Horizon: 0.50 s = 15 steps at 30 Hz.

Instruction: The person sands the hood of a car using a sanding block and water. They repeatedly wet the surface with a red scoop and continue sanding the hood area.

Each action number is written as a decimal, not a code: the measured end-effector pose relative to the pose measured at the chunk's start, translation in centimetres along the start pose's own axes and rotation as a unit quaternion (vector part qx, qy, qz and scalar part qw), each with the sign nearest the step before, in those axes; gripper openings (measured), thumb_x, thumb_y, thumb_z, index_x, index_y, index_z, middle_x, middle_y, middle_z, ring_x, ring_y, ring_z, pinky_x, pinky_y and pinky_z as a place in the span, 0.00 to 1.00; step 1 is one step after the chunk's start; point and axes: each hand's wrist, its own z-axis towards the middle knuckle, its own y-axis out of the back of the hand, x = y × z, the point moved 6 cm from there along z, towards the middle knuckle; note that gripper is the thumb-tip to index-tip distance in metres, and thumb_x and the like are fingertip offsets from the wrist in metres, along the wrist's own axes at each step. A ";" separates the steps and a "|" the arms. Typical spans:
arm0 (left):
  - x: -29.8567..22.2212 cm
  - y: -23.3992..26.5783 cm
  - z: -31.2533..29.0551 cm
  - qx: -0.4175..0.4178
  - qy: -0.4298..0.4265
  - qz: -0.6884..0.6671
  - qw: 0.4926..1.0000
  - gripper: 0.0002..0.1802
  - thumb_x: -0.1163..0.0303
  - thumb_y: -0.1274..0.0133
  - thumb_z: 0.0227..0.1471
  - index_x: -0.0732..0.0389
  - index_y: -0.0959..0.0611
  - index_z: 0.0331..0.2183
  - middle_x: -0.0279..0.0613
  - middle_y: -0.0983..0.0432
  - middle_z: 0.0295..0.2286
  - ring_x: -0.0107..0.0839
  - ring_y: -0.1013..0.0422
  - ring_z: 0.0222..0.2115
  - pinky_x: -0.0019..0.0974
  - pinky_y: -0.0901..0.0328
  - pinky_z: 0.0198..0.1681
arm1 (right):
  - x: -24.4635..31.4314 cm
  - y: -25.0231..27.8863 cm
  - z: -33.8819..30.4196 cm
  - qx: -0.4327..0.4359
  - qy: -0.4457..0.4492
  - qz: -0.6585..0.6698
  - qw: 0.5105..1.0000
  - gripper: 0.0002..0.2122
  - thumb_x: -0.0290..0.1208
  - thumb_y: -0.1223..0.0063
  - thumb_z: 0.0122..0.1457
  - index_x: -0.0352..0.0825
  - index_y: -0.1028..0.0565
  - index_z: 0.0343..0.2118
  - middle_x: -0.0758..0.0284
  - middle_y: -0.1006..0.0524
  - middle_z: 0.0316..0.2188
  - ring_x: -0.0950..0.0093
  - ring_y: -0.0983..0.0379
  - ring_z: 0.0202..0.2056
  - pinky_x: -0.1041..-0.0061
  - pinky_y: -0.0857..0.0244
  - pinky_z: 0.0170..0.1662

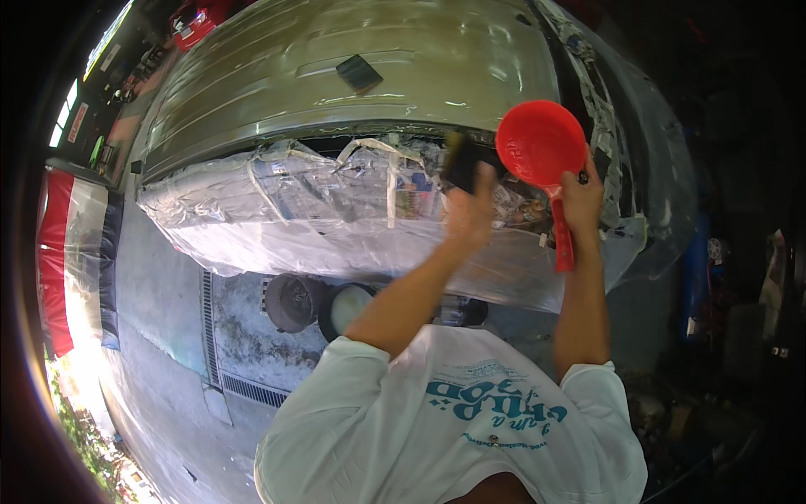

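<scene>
My left hand (472,206), smeared by motion, is closed on a dark pad (463,161) with a yellowish edge. The pad is over the near edge of a wet, olive-gold vehicle panel (453,59). In my right hand (581,191) is a red plastic dipper (541,139), held by its handle, its round bowl tilted up toward me above the masked side. Whether the bowl holds water I cannot tell. A dark square sheet (359,74) lies flat on the panel, farther left.
Clear plastic film (243,197) and masking tape drape the vehicle's near side. Below it, a grey bucket (294,302) and a dark bucket (347,308) with cloudy contents stand on the concrete floor. A drain grate (210,328) runs along the left. A red-and-white curtain (71,260) hangs far left.
</scene>
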 end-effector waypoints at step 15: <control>1.7 2.1 20.0 -0.016 -0.148 0.325 0.934 0.23 0.58 0.37 0.50 0.70 0.14 0.40 0.69 0.19 0.40 0.63 0.22 0.44 0.57 0.28 0.51 | 7.2 -6.6 1.0 -0.024 0.060 -0.191 0.980 0.36 0.29 0.43 0.55 0.38 0.34 0.70 0.48 0.16 0.45 0.53 0.17 0.45 0.61 0.26 0.52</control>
